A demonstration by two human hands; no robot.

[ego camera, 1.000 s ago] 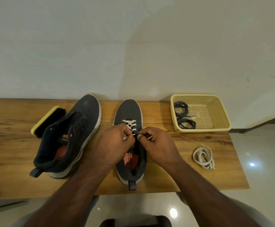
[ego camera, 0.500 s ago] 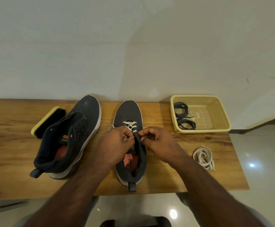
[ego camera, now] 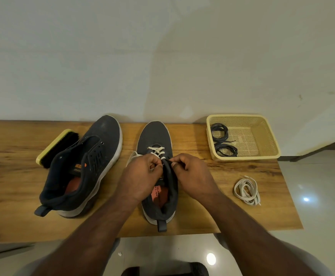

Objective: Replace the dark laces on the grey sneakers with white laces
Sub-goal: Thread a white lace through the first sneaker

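Table (ego camera: 13, 196): I see a long wooden top running along a pale wall, with everything below resting on it.
Unlaced sneaker (ego camera: 87, 166): the bigger of the 2 grey shoes in my view, tipped onto its side left of centre, eyelets bare, orange insole showing, toe towards the wall.
Laced sneaker (ego camera: 154, 136): upright at the centre, toe towards the wall, heel tab at the near edge of the table; I count about 3 crossings of white lace over its front eyelets.
Basket (ego camera: 270, 136): cream plastic mesh, at the far right against the wall, well apart from both shoes.
Left hand (ego camera: 140, 176): fingers curled over the left side of the laced sneaker's opening, pinching at the white lace near thumb and forefinger; I cannot tell exactly how the tip sits.
Right hand (ego camera: 192, 174): fingers curled, thumb and forefinger pinching the dark upper edge of the sneaker's right eyelet flap, pulled up between the 2 hands.
Brush (ego camera: 57, 148): yellow back, black bristles, lying behind the unlaced sneaker and touching it.
Dark laces (ego camera: 223, 142): 2 coiled bundles in the basket's left half.
Spare white lace (ego camera: 246, 189): 1 loose coil on the table, near the right hand and in front of the basket.
White lace (ego camera: 158, 152): threaded in the laced sneaker; a loop trails out on the shoe's left, beside the left hand.
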